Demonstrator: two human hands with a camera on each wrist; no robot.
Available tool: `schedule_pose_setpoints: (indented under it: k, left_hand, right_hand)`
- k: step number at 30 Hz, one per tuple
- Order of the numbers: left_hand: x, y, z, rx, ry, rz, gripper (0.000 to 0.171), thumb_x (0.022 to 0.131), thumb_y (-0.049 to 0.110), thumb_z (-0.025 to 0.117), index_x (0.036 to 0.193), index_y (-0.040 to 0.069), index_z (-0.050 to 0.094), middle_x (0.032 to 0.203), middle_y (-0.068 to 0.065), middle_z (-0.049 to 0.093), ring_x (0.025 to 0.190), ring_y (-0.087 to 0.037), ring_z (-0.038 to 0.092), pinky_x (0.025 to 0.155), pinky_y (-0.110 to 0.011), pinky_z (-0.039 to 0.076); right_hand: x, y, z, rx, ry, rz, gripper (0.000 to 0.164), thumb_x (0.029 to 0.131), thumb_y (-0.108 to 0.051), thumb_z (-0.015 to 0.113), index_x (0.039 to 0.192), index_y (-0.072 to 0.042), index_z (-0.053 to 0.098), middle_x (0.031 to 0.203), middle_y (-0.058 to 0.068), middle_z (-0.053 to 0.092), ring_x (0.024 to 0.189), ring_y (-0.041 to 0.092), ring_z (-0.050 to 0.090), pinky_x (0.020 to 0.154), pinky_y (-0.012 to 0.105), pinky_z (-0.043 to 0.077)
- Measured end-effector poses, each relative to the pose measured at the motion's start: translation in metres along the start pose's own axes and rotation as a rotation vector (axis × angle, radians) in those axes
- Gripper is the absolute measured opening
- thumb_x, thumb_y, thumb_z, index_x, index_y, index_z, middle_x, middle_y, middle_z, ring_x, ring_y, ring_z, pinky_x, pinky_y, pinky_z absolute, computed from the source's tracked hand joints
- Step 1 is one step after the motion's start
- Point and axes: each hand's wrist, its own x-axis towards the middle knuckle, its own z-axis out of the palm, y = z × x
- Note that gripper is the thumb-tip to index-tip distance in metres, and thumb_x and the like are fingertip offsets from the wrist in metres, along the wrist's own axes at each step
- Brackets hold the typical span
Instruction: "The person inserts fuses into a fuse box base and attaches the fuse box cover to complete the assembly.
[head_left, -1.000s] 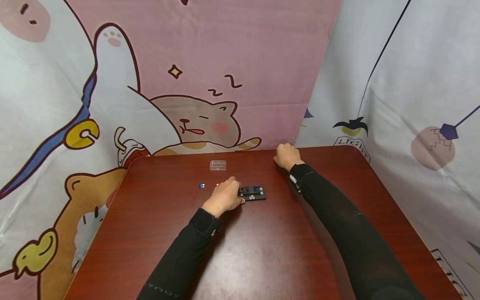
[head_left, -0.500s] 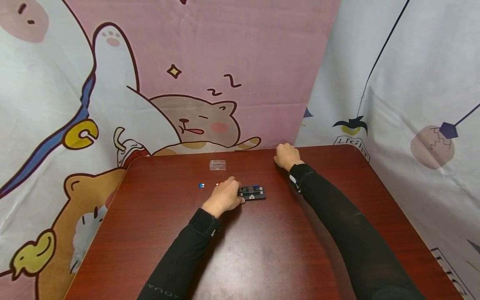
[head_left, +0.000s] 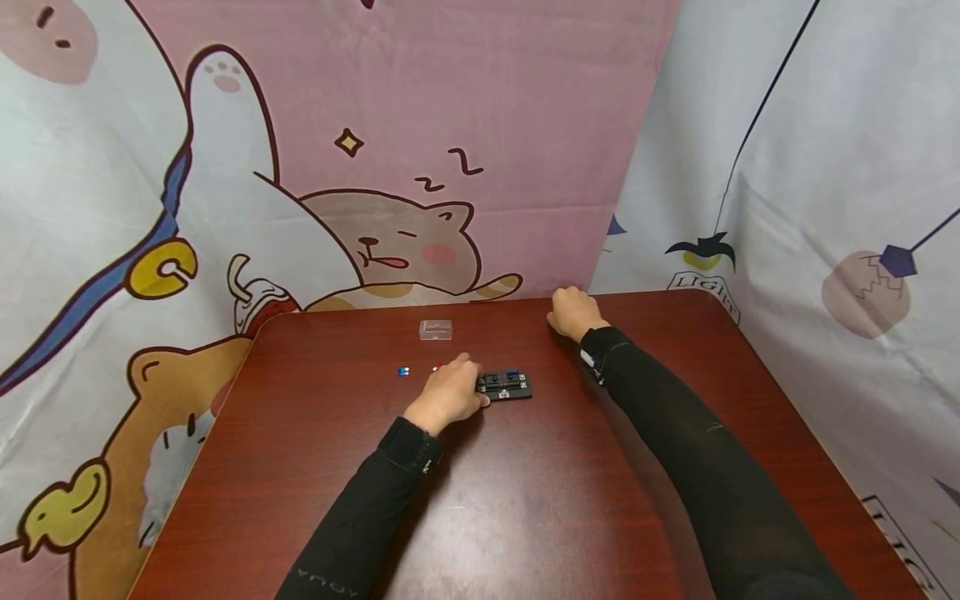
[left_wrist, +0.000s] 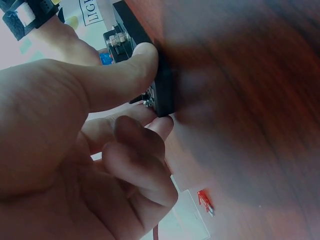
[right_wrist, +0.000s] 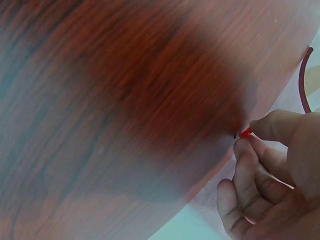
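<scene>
While 2 arms reach forward, backdrop point(head_left: 570, 100): printed cloth, hanging beyond the black board point(head_left: 513, 386).
Table point(head_left: 525, 508): reddish brown, under the black board, which sits toward its far edge.
Left hand point(head_left: 447, 392): at the black board's left end, thumb along the near side and at least 1 finger beyond it, gripping; the other fingers are curled.
Right hand point(head_left: 576, 312): beyond the black board and to its right, by the table's far edge; thumb and fingertip meet in a pinch on a red bit, the rest bent.
Black board: small parts along its top; whether it rests fully flat cannot be told.
Clear box point(head_left: 436, 331): beyond the black board, to its left.
Blue pieces point(head_left: 403, 372): well left of the black board, past the left hand.
Loose red piece point(left_wrist: 204, 201): left of the black board, partly hidden by the left hand in the head view.
Red bit point(right_wrist: 245, 132): in the right hand, apart from the black board.
Step in hand: apparently steadying the board while the red bit is held; the next move probably calls for a firm left grip and a delicate right pinch.
</scene>
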Motion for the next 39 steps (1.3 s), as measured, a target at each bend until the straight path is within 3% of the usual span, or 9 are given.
schedule_pose_setpoints:
  k: [8,17,25,29,34,39]
  left_hand:
    - [0.000,-0.001,0.002,0.002,0.006,0.002,0.050,0.095,0.028,0.090,0.136,0.006,0.075,0.126,-0.012,0.068,0.105,-0.030,0.071,0.099,-0.052,0.060]
    - [-0.001,0.000,0.002,-0.003,0.008,0.002,0.048,0.095,0.029,0.090,0.134,0.006,0.076,0.125,-0.011,0.068,0.103,-0.029,0.070,0.099,-0.052,0.060]
    - [0.000,0.000,0.004,0.005,0.011,0.011,0.048,0.095,0.030,0.089,0.135,0.007,0.076,0.126,-0.012,0.069,0.104,-0.030,0.071,0.099,-0.052,0.060]
    - [0.000,-0.001,0.003,0.006,0.007,0.009,0.048,0.095,0.030,0.089,0.136,0.007,0.076,0.125,-0.011,0.068,0.103,-0.030,0.070,0.098,-0.052,0.060]
    - [0.000,-0.001,0.002,0.006,0.009,0.011,0.048,0.096,0.030,0.089,0.136,0.007,0.075,0.127,-0.011,0.068,0.104,-0.030,0.071,0.099,-0.052,0.060]
    - [0.000,-0.001,0.002,0.015,0.005,0.014,0.048,0.096,0.031,0.088,0.137,0.008,0.075,0.128,-0.012,0.068,0.106,-0.030,0.071,0.100,-0.052,0.060]
  right_hand:
    - [0.000,0.007,-0.003,-0.007,-0.007,-0.047,0.029,0.107,-0.020,0.067,0.084,-0.003,0.072,0.098,0.019,0.073,0.089,0.034,0.071,0.084,0.052,0.060]
    - [-0.005,0.007,-0.011,0.003,0.007,-0.131,0.039,0.108,-0.016,0.061,0.070,-0.009,0.056,0.077,0.006,0.055,0.074,0.025,0.058,0.074,0.045,0.051]
    - [-0.020,0.005,-0.022,0.041,0.028,-0.196,0.028,0.110,-0.015,0.060,0.088,-0.003,0.073,0.084,0.009,0.066,0.076,0.024,0.060,0.074,0.042,0.051]
    - [-0.024,0.004,-0.022,0.048,0.049,-0.244,0.025,0.110,-0.015,0.060,0.102,-0.001,0.079,0.097,0.012,0.076,0.085,0.026,0.069,0.079,0.045,0.059]
    - [-0.033,-0.003,-0.023,0.038,0.046,-0.293,0.025,0.110,-0.015,0.059,0.114,-0.001,0.080,0.113,0.015,0.079,0.102,0.031,0.076,0.089,0.050,0.064]
    - [-0.044,-0.013,-0.025,0.015,0.039,-0.347,0.024,0.111,-0.017,0.060,0.116,-0.003,0.080,0.116,0.013,0.078,0.108,0.030,0.075,0.093,0.049,0.064]
